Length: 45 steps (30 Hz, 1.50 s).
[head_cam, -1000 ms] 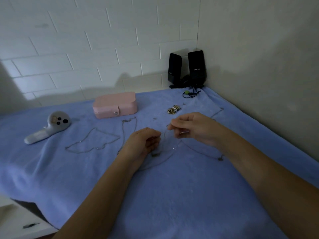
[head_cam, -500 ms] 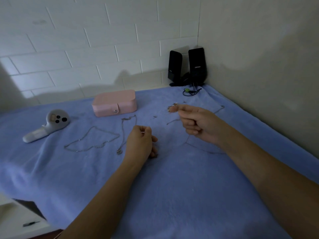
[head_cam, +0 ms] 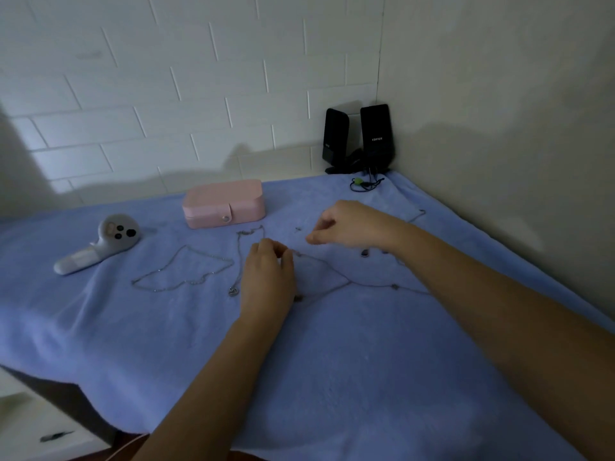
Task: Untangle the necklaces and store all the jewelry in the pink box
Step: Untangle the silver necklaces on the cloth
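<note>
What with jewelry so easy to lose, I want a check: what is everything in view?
pink box: one, pink, lid shut, back of cloth.
necklaces: at least three, silver, spread mid-cloth.
small piece: one, dark, beside the right wrist.
speakers: two, black, back right corner.
cable: one, black with green tie, before speakers.
handheld device: one, grey-white, left on cloth.
cloth: one, blue, under everything.
left hand: one, fingers curled, at a chain's end.
right hand: one, fingers curled, right of the box.

Dim light falls on a white brick wall (head_cam: 166,78) meeting a plain wall (head_cam: 499,94) at a corner, where black speakers (head_cam: 357,138) stand on a blue cloth (head_cam: 332,377) — a white drawer (head_cam: 33,434) shows lower left.
</note>
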Available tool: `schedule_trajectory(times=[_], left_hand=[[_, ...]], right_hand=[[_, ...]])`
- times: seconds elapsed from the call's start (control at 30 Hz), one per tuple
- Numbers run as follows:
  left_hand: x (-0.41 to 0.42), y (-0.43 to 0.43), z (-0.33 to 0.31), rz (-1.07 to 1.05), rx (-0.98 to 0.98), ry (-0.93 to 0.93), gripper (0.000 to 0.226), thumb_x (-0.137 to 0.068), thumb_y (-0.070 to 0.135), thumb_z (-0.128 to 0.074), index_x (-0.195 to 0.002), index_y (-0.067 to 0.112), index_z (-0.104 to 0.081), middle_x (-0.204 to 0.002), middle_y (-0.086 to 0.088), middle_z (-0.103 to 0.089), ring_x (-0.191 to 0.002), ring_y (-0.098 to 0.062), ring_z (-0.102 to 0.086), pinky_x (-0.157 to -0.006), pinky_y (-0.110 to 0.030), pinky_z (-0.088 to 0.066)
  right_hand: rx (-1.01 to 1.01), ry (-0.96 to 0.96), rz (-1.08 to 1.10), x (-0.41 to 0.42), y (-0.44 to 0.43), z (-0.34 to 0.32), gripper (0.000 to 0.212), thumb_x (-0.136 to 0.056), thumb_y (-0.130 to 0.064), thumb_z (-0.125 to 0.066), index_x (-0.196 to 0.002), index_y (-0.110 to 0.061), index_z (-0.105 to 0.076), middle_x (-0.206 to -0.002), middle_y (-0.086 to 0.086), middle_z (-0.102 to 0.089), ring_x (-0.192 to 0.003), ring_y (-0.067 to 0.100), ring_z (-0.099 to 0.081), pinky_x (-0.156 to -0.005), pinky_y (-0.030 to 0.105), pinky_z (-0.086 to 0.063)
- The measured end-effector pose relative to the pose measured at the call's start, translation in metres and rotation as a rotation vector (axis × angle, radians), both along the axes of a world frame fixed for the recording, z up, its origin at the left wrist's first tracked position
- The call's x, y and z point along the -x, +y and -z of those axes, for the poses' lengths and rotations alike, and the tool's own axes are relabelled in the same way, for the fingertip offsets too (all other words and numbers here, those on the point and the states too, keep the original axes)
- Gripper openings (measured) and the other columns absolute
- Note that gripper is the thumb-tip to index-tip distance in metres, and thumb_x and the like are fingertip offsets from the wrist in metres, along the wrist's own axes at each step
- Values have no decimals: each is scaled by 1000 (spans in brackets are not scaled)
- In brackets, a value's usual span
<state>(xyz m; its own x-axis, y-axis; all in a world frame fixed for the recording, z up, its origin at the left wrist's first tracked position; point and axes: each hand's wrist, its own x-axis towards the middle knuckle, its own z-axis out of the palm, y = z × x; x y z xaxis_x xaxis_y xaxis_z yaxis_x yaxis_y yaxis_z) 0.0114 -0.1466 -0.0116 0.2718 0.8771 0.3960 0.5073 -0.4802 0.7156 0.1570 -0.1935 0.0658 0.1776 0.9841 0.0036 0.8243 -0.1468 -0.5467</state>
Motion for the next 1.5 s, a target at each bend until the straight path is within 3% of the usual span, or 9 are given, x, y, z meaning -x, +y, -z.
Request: schedule_trajectory(times=[0.07,0.17,0.33,0.53,0.63,0.83,1.17,1.4,1.5], left_hand=[[3,1,-3,-36,-42,-92,20,-94,16,-53,-110,5,-52,-108,-2,-45,-96,-13,-46,-76,-17,-31],[5,-5,-6,108,-86,-143,16,-90,16,-60,-105,13,-55,-97,4,-52,-83,-8,-50,-70,-11,-37],[0,-18,-1,626,-111,285,3,-85,16,-66,-87,18,-68,-79,12,-58,-69,1,-52,-65,-2,-36],[2,-14,0,589,-50,219,7,-89,17,-61,-91,18,-69,-80,15,-60,-72,5,-54,-67,-3,-38],[2,-15,-2,590,12,226,2,-84,19,-69,-86,19,-68,-74,13,-60,-65,4,-54,-61,-5,-40],[-1,-12,-1,514,-2,331,12,-87,26,-65,-81,16,-64,-72,6,-59,-63,-4,-50,-57,-9,-38],[-1,-5,-9,347,503,-230,24,-95,16,-56,-74,5,-51,-60,-6,-51,-50,-17,-42,-41,-20,-40],[1,11,-11,231,591,-553,32,-98,20,-43,-67,11,-46,-62,-5,-50,-55,-19,-46,-54,-30,-38],[7,10,-13,325,514,-456,38,-99,25,-45,-63,16,-37,-53,3,-43,-50,-15,-39,-51,-28,-34]], right_hand=[[134,-171,-14,-2,-14,-6,24,-84,-31,-68,-91,-8,-70,-89,5,-69,-79,19,-62,-58,23,-45],[352,-337,-25,-4,-42,10,28,-79,-34,-73,-91,-9,-69,-92,6,-69,-80,20,-62,-62,25,-47],[257,-145,-46,-22,-74,26,17,-86,-31,-68,-76,-20,-61,-79,-5,-62,-68,8,-53,-61,19,-40],[359,-116,-76,-41,-93,19,6,-87,-17,-66,-92,-18,-63,-81,-3,-65,-66,6,-56,-47,11,-42],[422,-200,-78,-47,-99,17,5,-86,-18,-66,-90,-20,-68,-79,-5,-65,-67,9,-56,-65,27,-53],[362,-233,-127,-42,-111,24,16,-90,-33,-62,-87,-17,-63,-73,-11,-56,-64,4,-49,-58,14,-36],[630,-556,-29,-74,-139,2,31,-86,-20,-65,-63,-22,-45,-67,-7,-45,-57,6,-38,-51,17,-29],[811,-664,53,-76,-142,-2,21,-86,-24,-66,-72,-18,-52,-69,-6,-45,-57,7,-39,-47,15,-31],[723,-642,134,-71,-140,-9,32,-81,-36,-72,-94,-8,-65,-87,2,-60,-71,15,-52,-50,15,-37]])
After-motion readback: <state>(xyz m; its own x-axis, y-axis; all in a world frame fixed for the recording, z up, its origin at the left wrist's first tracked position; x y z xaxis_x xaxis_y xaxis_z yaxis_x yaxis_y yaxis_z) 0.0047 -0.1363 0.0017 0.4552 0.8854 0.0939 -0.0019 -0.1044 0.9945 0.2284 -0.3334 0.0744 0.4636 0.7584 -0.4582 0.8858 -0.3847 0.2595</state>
